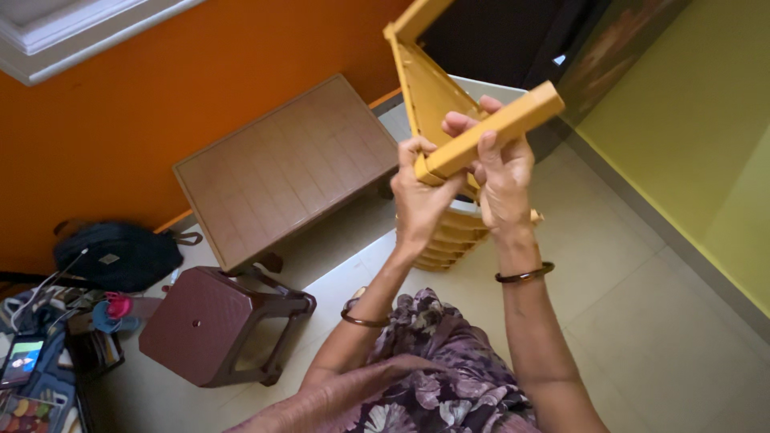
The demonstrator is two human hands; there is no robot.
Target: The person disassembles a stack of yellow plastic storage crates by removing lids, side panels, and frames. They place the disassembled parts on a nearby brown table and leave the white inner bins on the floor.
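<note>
The brown plastic table (293,164) stands against the orange wall (120,120), the largest piece on the pale tiled floor (642,305), and its flat top lies bare. Just in front of it sits a dark brown stool (216,325), tipped in the view because the head camera looks steeply down. A black bag (116,255) rests on the floor by the wall, with a clutter of small things, cables and a lit phone (22,358) beside it at the left edge.

Above the floor, the person holds up a yellow plastic panel (429,88), tilted, its ribbed inner face turned towards the camera, as if to bring the joint to eye level. A yellow bar (493,130) crosses its lower end at an angle. The left hand (419,196) wraps the bar's lower end, thumb on its face, fingers curled behind. The right hand (501,180) grips the bar further along, fingers closed over its top edge, steadying it against the panel. Beneath both hands a stack of yellow pieces (453,236) waits on the floor, within easy reach. Each wrist wears a dark bangle.
</note>
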